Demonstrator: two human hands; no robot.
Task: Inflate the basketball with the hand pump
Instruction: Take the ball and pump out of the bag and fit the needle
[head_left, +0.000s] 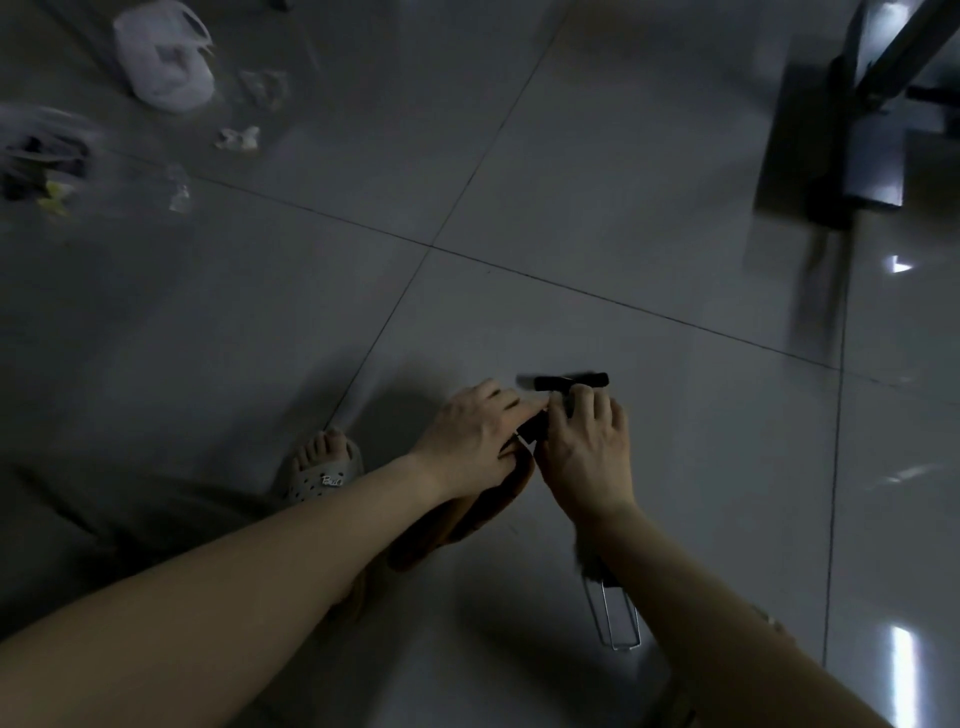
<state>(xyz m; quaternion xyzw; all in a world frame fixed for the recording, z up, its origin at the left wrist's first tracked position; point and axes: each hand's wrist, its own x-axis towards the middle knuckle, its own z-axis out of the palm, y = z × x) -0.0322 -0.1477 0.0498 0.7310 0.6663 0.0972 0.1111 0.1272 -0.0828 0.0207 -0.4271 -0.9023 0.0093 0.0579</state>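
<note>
Basketball (470, 519) lies limp beneath left grip (467, 436) and right grip (587, 447), both pinching the pump (571, 382).

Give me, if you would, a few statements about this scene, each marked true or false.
1. The left hand and the right hand both hold the black pump. True.
2. The basketball is round and fully pumped up. False: it lies flattened under the hands.
3. A white plastic bag lies on the tiled floor at the upper left. True.
4. The visible foot is bare. False: it wears a pale perforated sandal.
</note>
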